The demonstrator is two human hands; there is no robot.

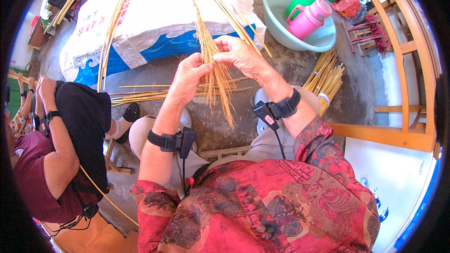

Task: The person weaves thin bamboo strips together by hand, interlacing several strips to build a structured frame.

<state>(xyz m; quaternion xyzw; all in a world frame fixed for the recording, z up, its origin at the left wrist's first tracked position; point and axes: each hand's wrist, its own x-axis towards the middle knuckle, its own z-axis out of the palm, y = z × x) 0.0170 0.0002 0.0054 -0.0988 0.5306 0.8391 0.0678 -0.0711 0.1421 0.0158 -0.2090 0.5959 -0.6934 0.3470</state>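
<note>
In front of my knees I hold a few broomcorn stalks [200,28] by their feathery golden heads [218,89]. The bristly ends hang down toward my lap, and the thin stems run up and away over a white sheet [164,0]. My left hand [188,76] is closed on the left side of the heads, thumb and fingers pinching. Just to the right and slightly higher, my right hand [240,57] pinches the same heads between thumb and fingers. Each wrist wears a black strap with a small box.
Long stalks [111,42] lie across the sheet, and more stalks [145,94] lie on the floor. At right are a pale blue basin [281,35] with two flasks, tied stalk bundles [328,77] and a wooden frame [412,65]. A co-worker [51,159] sits at left.
</note>
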